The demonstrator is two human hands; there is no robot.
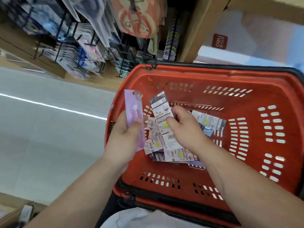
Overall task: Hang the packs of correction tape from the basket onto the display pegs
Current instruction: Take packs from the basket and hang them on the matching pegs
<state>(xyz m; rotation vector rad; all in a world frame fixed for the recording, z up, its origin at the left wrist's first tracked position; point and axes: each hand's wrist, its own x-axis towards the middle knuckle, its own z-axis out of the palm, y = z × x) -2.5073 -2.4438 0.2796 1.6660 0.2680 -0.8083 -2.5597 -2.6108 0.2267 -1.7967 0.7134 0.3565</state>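
Our left hand (126,129) clamps fingers and thumb round a purple pack (134,112) at the basket's (246,74) left rim, hang-hole up, probably ready for the pegs (92,45). Our right hand (182,127) pinches another pack (160,111) above the heap (164,145) on the basket floor.

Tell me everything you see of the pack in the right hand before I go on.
The pack is a flat, narrow card, printed back toward the camera: white with fine black text, a dark top band, a small yellow sticker low down. It looks like glossy card. It stands nearly upright, top leaning left, over the red basket. The right hand pinches its right edge, thumb beside the sticker.
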